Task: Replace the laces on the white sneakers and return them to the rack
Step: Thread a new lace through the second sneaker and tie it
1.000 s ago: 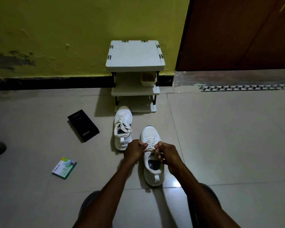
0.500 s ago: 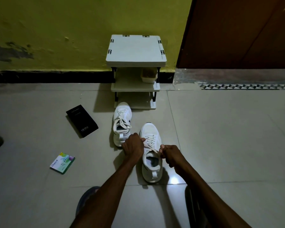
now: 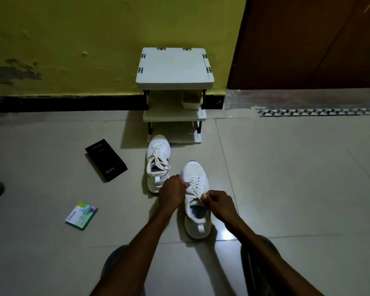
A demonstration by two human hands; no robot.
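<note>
Near sneaker [image 3: 195,174] stands on the floor [image 3: 286,189], toe to 12 o'clock; left hand [image 3: 172,194] and right hand [image 3: 219,202] each pinch the lace [image 3: 194,184] over its tongue, fingers curled; second sneaker [image 3: 157,162] at 11 o'clock, between it and the rack [image 3: 174,67]; black box [image 3: 106,160] at 10 o'clock; green packet [image 3: 81,215] at 9 o'clock, well apart.

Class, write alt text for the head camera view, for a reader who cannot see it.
A person's left hand and right hand pinch the laces of a white sneaker on the tiled floor. A second laced sneaker stands beside it, before a small white rack; a black box lies left.
</note>
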